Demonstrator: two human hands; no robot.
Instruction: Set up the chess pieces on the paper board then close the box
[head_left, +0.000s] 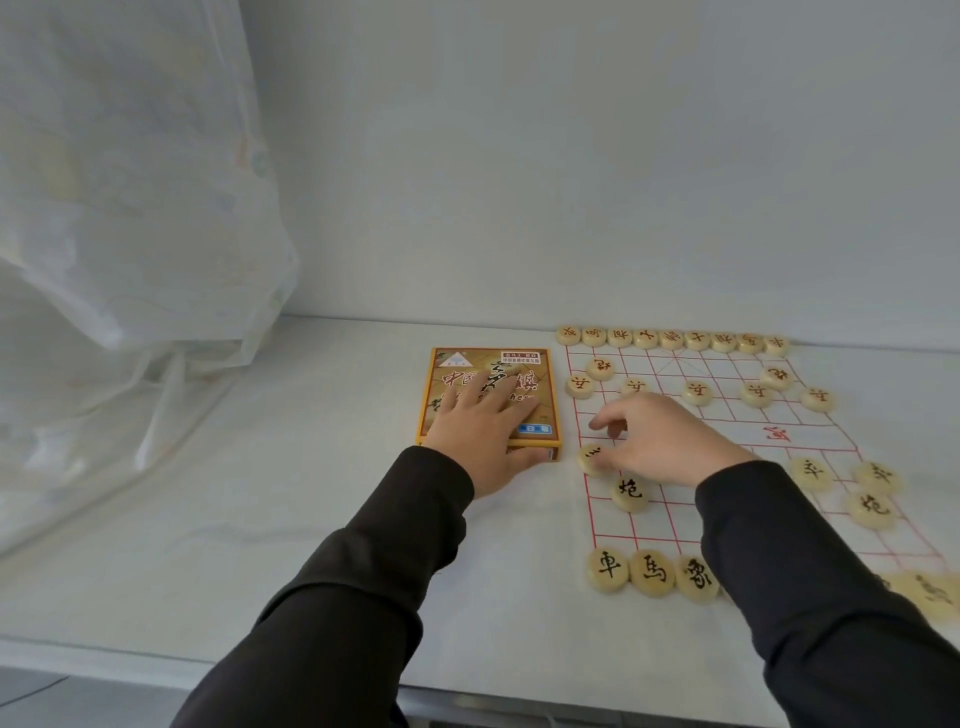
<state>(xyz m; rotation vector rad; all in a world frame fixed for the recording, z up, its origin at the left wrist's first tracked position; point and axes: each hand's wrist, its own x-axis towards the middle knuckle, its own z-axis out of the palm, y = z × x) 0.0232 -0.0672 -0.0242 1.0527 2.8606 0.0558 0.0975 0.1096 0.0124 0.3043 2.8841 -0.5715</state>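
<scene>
Table under a white cloth (260, 493); sheer curtain (130, 208) bunched at the left. The paper board (649, 525) lies flat on the right half of the table and the box (467, 374) sits just beside its left edge, lid on top. Left hand (478, 431) lies flat on the lid, fingers straight and slightly spread, thumb along the near side wall. It appears to be pressing the lid home. Right hand (670, 441) is over the board's left side with fingers curled close together, tips down on a black-lettered piece (589, 457) at the left edge line, seemingly pinching it. Far side looks complete: red back row (672, 339) of nine, two red cannons (600, 369), five red soldiers (696, 392). Near side: two black cannons (629, 491), two black soldiers (810, 473) at right, three black back-row pieces (652, 571) in view. The rest is hidden behind the right sleeve (831, 597) or blurred. Judgement: nearly finished; what remains is seating this piece and confirming the box is fully shut.
</scene>
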